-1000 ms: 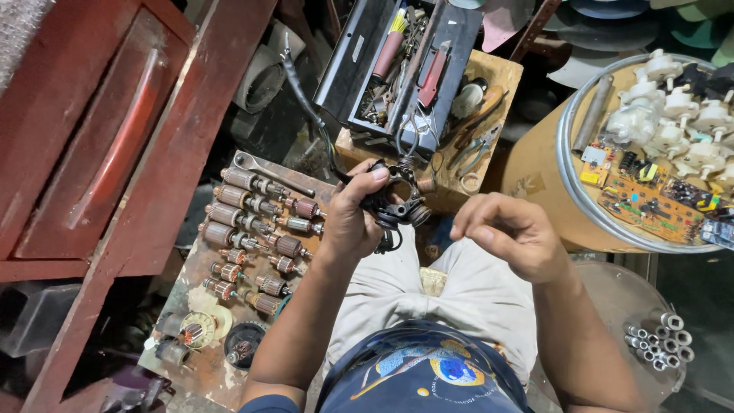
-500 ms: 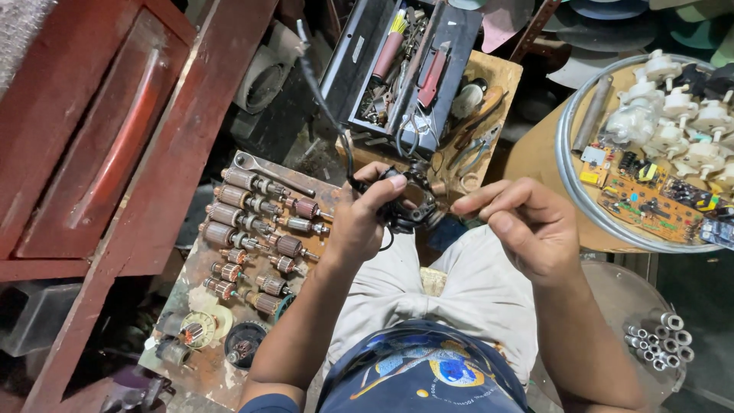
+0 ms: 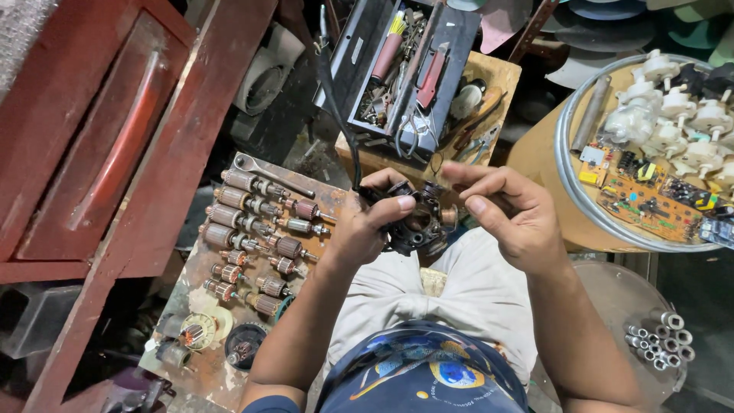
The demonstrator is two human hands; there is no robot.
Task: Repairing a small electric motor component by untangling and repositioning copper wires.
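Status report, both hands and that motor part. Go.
Left hand gripping black motor part over the lap, cable running up from it. Right hand fingertips at its right edge. Nothing in the way; armatures lie on board to the left.
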